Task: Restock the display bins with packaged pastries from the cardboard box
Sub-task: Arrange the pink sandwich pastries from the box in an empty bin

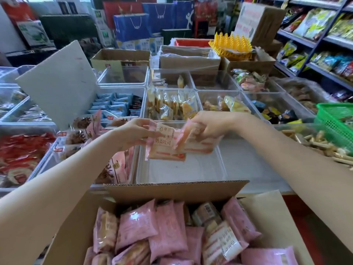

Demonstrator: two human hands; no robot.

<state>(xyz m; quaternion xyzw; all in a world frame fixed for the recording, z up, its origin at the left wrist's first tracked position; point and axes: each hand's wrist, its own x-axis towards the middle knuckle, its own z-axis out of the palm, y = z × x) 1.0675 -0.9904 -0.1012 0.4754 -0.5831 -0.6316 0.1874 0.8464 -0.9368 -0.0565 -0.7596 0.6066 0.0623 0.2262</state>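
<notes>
An open cardboard box [172, 190] at the bottom of the head view holds several pink packaged pastries [168, 232]. Just beyond it lies a clear display bin [183, 175] with a bare floor. Over that bin, my left hand [137, 133] pinches a pink and white pastry pack [164, 146] by its left edge. My right hand [210, 125] grips a second pink pack [194, 144] from above, and it overlaps the first one. Both packs hang above the bin's floor.
The bin to the left [114, 169] holds pink packs standing on edge. Further clear bins of wrapped snacks [172, 106] fill the table. A raised box flap [57, 83] stands at the left, a green basket [336, 121] at the right, and snack shelves [315, 39] beyond.
</notes>
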